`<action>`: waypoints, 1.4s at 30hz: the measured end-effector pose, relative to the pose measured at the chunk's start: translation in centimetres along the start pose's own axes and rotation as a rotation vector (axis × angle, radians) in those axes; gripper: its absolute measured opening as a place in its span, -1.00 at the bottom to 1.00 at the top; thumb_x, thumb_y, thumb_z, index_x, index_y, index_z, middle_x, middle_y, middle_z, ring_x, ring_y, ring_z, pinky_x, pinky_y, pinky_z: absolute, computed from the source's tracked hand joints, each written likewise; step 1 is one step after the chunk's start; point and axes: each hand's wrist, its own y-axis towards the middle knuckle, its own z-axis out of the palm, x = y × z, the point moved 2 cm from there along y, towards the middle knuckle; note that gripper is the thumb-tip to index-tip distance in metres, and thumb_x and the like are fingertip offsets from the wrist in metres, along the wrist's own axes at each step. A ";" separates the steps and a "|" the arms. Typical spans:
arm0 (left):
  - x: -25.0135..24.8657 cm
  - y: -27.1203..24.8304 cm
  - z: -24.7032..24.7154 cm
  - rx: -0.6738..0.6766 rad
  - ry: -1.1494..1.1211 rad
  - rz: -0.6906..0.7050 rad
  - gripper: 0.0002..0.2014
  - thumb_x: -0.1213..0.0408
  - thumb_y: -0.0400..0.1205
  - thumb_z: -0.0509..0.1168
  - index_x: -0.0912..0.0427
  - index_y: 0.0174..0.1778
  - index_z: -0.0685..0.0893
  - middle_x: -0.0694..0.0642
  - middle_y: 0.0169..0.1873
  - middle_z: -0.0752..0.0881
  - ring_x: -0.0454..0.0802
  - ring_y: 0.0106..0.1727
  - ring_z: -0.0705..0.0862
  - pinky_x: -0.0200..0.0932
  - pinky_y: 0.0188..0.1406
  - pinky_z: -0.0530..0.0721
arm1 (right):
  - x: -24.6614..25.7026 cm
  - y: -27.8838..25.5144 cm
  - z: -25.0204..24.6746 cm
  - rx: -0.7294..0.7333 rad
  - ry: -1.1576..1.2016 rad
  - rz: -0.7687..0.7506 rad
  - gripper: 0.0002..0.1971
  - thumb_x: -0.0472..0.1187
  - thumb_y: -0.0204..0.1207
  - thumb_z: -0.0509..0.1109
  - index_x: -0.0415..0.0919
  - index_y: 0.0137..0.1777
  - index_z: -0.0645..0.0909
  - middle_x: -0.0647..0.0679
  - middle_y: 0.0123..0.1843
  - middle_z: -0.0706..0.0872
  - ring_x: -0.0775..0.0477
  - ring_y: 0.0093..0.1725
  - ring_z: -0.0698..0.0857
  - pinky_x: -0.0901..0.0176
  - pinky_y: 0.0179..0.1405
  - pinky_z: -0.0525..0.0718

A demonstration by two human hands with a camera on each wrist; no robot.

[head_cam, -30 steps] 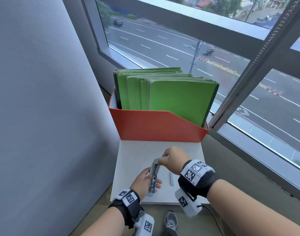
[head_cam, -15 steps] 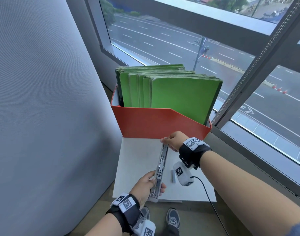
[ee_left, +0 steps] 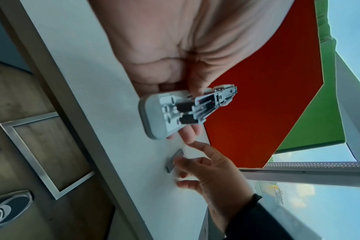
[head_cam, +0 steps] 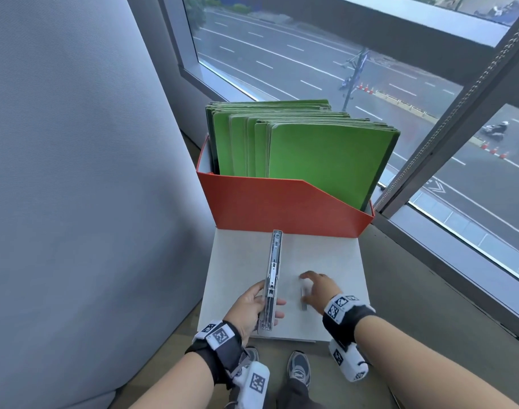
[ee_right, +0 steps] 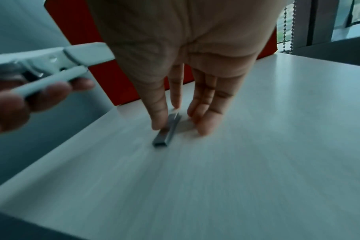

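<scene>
My left hand (head_cam: 265, 307) grips the rear end of a grey stapler (head_cam: 272, 276) that is swung open into one long line, its metal staple channel facing up, pointing at the red box. In the left wrist view the stapler (ee_left: 175, 112) shows its hinge and springs. My right hand (head_cam: 308, 286) is down on the white table (head_cam: 332, 258) with straight fingers. Its thumb and forefinger touch a short grey strip of staples (ee_right: 164, 133) that lies flat on the table, also seen as the strip of staples (ee_left: 173, 162) just right of the stapler.
A red file box (head_cam: 276, 205) full of upright green folders (head_cam: 320, 160) stands at the table's far edge. A grey partition (head_cam: 75, 172) is on the left, a window frame with a bead chain (head_cam: 447, 119) on the right. My shoes (head_cam: 299, 364) are below the near edge.
My right hand swung the stapler's top arm out flat, let go of it and came down onto the staple strip. My left hand kept its hold on the stapler.
</scene>
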 end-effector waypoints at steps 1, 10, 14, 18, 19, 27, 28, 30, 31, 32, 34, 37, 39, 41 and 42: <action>-0.2 0.2 0.0 -0.003 -0.003 -0.002 -0.66 0.44 0.70 0.05 -0.05 0.25 0.53 0.28 -0.04 0.80 0.08 -0.26 0.80 -0.06 -0.23 0.77 | 0.0 -0.1 0.5 -0.011 0.001 -0.005 -0.51 -0.23 0.42 0.45 -0.05 0.35 0.46 -0.17 0.22 0.56 -0.15 0.02 0.64 0.08 0.06 0.62; -1.4 1.8 0.2 -0.009 0.044 -0.037 -0.68 0.52 0.67 0.05 0.20 0.28 0.51 0.29 -0.06 0.80 0.03 -0.22 0.83 -0.06 -0.25 0.78 | -0.8 -0.1 0.8 -0.120 0.199 0.008 -0.84 -0.35 0.41 0.43 -0.15 -0.13 0.50 -0.12 -0.08 0.63 -0.12 -0.20 0.60 0.11 -0.20 0.62; -2.0 2.3 0.5 -0.007 0.068 -0.029 -0.71 0.50 0.68 0.04 0.11 0.19 0.53 0.28 -0.01 0.80 0.06 -0.15 0.82 -0.07 -0.17 0.74 | 0.2 -1.4 -1.7 -0.224 0.504 -0.062 -0.82 -0.33 0.36 0.53 -0.12 -0.20 0.57 -0.23 -0.20 0.74 -0.19 -0.26 0.73 -0.05 -0.11 0.77; -2.4 2.5 1.0 -0.002 0.095 -0.025 -0.71 0.44 0.69 0.05 0.10 0.23 0.53 0.26 0.00 0.80 0.10 -0.07 0.79 -0.08 -0.11 0.66 | 3.4 -3.3 -4.4 -0.192 0.863 -0.249 -0.81 -0.48 0.38 0.49 -0.22 -0.16 0.59 -0.30 -0.22 0.71 -0.19 -0.29 0.74 -0.13 -0.09 0.82; -2.5 2.6 1.1 -0.002 0.101 -0.021 -0.72 0.43 0.69 0.06 0.11 0.24 0.54 0.28 0.02 0.79 0.13 -0.03 0.78 -0.06 -0.08 0.66 | 4.2 -3.6 -4.6 -0.175 0.870 -0.285 -0.82 -0.49 0.39 0.47 -0.24 -0.14 0.59 -0.29 -0.21 0.71 -0.17 -0.29 0.73 -0.03 -0.13 0.82; -2.5 2.9 1.5 0.005 0.077 -0.014 -0.73 0.43 0.67 0.09 0.14 0.21 0.58 0.33 0.00 0.79 0.23 0.04 0.77 0.22 0.19 0.65 | 5.2 -3.7 -4.1 -0.208 0.612 -0.300 -0.82 -0.35 0.38 0.49 -0.04 -0.19 0.61 -0.18 -0.24 0.75 -0.08 -0.28 0.70 0.18 -0.17 0.73; -2.6 2.9 1.5 0.004 0.068 -0.014 -0.73 0.43 0.68 0.09 0.14 0.21 0.58 0.31 -0.03 0.79 0.21 0.01 0.78 0.18 0.13 0.68 | 5.2 -3.7 -4.0 -0.203 0.594 -0.302 -0.83 -0.34 0.39 0.49 -0.06 -0.18 0.62 -0.12 -0.26 0.72 0.00 -0.31 0.67 0.33 -0.24 0.68; -2.7 3.0 1.5 0.004 0.055 -0.021 -0.74 0.44 0.68 0.09 0.13 0.19 0.58 0.28 -0.07 0.79 0.19 -0.03 0.79 0.10 0.01 0.72 | 5.3 -3.7 -3.9 -0.197 0.569 -0.305 -0.86 -0.34 0.40 0.48 -0.11 -0.14 0.63 -0.08 -0.26 0.70 0.06 -0.31 0.64 0.43 -0.30 0.63; -2.7 3.0 1.5 0.003 0.054 -0.024 -0.73 0.45 0.68 0.08 0.12 0.17 0.59 0.27 -0.08 0.79 0.18 -0.04 0.79 0.08 -0.01 0.72 | 5.4 -3.7 -3.9 -0.200 0.556 -0.304 -0.87 -0.34 0.41 0.47 -0.12 -0.14 0.63 -0.08 -0.25 0.71 0.05 -0.29 0.65 0.41 -0.28 0.62; -2.7 3.1 1.5 0.002 0.057 -0.024 -0.73 0.45 0.67 0.08 0.11 0.16 0.59 0.27 -0.08 0.80 0.17 -0.04 0.80 0.08 -0.01 0.72 | 5.5 -3.7 -3.9 -0.206 0.545 -0.302 -0.87 -0.34 0.41 0.47 -0.11 -0.14 0.63 -0.08 -0.24 0.71 0.03 -0.27 0.65 0.39 -0.24 0.62; -2.8 3.1 1.5 0.005 0.067 -0.023 -0.73 0.45 0.67 0.08 0.12 0.17 0.59 0.27 -0.06 0.80 0.17 -0.03 0.80 0.11 0.03 0.72 | 5.7 -3.5 -4.2 -0.212 0.536 -0.296 -0.86 -0.35 0.41 0.46 -0.09 -0.16 0.62 -0.07 -0.25 0.70 0.02 -0.27 0.65 0.32 -0.20 0.62; -2.9 3.3 1.5 0.008 0.075 -0.024 -0.72 0.46 0.66 0.09 0.11 0.16 0.60 0.28 -0.05 0.80 0.18 -0.02 0.80 0.19 0.14 0.69 | 6.2 -3.2 -4.9 -0.205 0.520 -0.294 -0.77 -0.39 0.42 0.43 -0.03 -0.24 0.55 -0.01 -0.32 0.67 0.03 -0.35 0.68 0.33 -0.26 0.62; -2.8 3.4 1.6 0.009 0.068 -0.025 -0.72 0.47 0.66 0.08 0.10 0.15 0.60 0.26 -0.08 0.81 0.18 -0.03 0.80 0.21 0.16 0.68 | 6.5 -3.2 -5.1 -0.197 0.488 -0.300 -0.72 -0.41 0.43 0.42 0.00 -0.28 0.51 0.06 -0.37 0.64 0.03 -0.36 0.68 0.31 -0.26 0.65; -2.7 3.5 1.7 0.005 0.062 -0.028 -0.72 0.48 0.67 0.07 0.10 0.13 0.60 0.25 -0.10 0.81 0.18 -0.04 0.80 0.19 0.14 0.69 | 6.7 -3.2 -5.1 -0.189 0.464 -0.301 -0.75 -0.42 0.43 0.41 -0.04 -0.27 0.52 0.10 -0.39 0.62 0.00 -0.35 0.68 0.28 -0.24 0.67; -2.6 3.5 1.7 0.004 0.057 -0.030 -0.72 0.47 0.67 0.07 0.09 0.11 0.60 0.25 -0.11 0.81 0.18 -0.05 0.80 0.17 0.11 0.70 | 6.7 -3.2 -5.0 -0.182 0.456 -0.302 -0.77 -0.42 0.43 0.40 -0.06 -0.26 0.52 0.10 -0.39 0.61 -0.01 -0.34 0.68 0.31 -0.26 0.67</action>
